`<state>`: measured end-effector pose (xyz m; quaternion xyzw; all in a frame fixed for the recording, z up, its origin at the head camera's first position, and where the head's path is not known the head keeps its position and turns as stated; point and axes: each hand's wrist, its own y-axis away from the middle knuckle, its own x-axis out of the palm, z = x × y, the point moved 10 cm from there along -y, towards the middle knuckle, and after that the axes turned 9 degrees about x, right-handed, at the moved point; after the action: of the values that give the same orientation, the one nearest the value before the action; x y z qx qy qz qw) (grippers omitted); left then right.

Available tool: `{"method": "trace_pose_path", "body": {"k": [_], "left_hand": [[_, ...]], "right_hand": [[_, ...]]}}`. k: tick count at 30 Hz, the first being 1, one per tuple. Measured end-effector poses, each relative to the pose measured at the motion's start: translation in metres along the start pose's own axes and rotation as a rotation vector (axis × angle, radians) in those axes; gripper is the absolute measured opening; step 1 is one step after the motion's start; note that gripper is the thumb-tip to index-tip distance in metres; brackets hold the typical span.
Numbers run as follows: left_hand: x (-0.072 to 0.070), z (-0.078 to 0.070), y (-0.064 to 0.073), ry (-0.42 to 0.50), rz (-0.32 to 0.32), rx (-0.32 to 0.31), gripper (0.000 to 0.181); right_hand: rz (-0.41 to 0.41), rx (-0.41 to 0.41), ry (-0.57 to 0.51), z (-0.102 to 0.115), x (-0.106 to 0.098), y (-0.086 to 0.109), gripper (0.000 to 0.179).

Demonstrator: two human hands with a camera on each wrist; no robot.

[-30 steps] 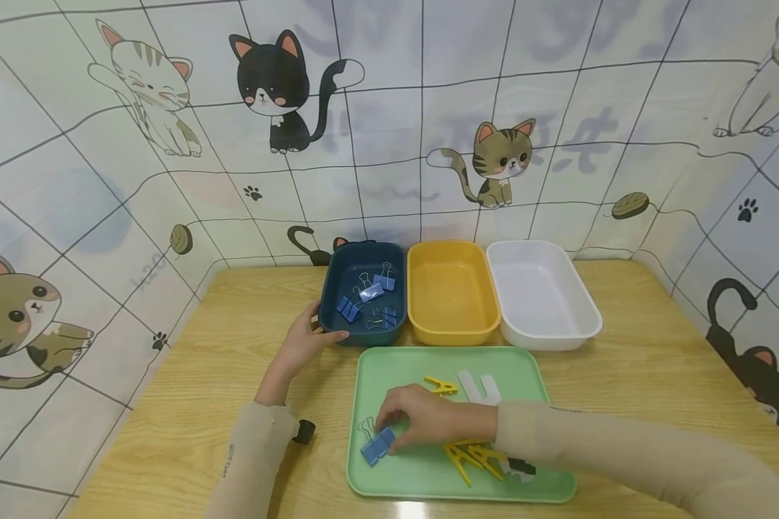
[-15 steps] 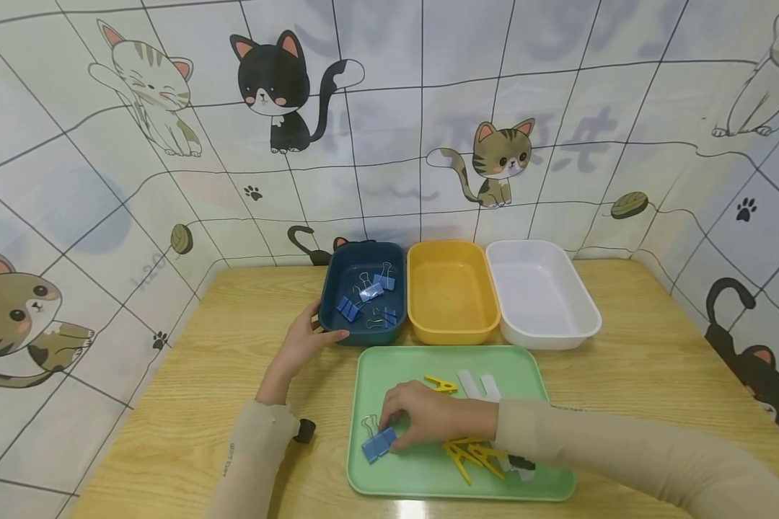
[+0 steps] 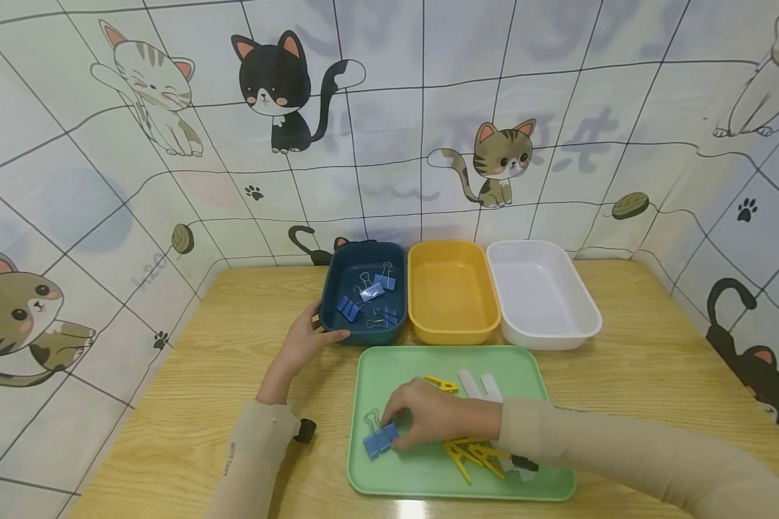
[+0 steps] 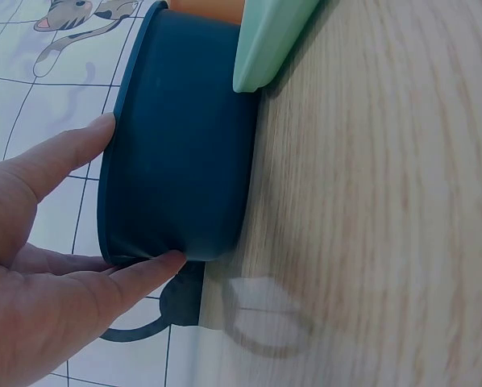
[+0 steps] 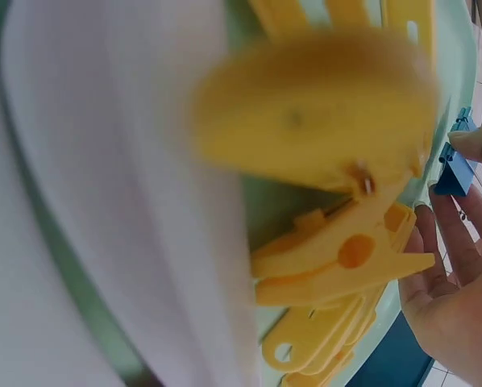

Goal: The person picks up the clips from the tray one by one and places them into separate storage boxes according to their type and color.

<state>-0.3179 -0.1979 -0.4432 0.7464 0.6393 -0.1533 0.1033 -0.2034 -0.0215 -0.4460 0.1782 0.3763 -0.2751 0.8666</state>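
In the head view my left hand (image 3: 301, 343) rests at the near left corner of a dark blue bin (image 3: 367, 336), which holds several blue binder clips (image 3: 372, 291). The left wrist view shows its thumb at the bin's rim and its fairly straight fingers against the side wall. My right hand (image 3: 422, 412) reaches over the green tray (image 3: 389, 364) and pinches a blue binder clip (image 3: 380, 440) by its right end. In the right wrist view thumb and fingertips meet at that binder clip (image 5: 459, 173). Yellow clothespins (image 3: 457, 461) lie beneath and beside the right forearm.
Against the bin stands a yellow bin (image 3: 453, 292), followed by a white bin (image 3: 539, 292), both behind the tray. White strip-like pieces (image 3: 470, 384) lie on the tray, partly hidden by the right sleeve. A wall covering with printed cats closes off the back.
My right hand has shifted slightly to the right, and the pinched binder clip has turned and moved a little with it. The left hand stays at the bin.
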Motion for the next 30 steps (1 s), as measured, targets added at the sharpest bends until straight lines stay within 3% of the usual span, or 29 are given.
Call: {"method": "trace_pose_path", "body": {"k": [6, 22, 30], "left_hand": [[0.000, -0.001, 0.000, 0.003, 0.001, 0.002, 0.094], [-0.001, -0.001, 0.001, -0.009, -0.008, -0.010, 0.092], [0.000, -0.001, 0.000, -0.003, -0.005, 0.006, 0.092]], "right_hand": [[-0.024, 0.014, -0.069, 0.002, -0.011, 0.001, 0.025], [-0.058, 0.082, -0.098, -0.004, -0.038, -0.003, 0.023], [-0.118, 0.057, -0.092, -0.004, -0.056, -0.004, 0.022]]}}
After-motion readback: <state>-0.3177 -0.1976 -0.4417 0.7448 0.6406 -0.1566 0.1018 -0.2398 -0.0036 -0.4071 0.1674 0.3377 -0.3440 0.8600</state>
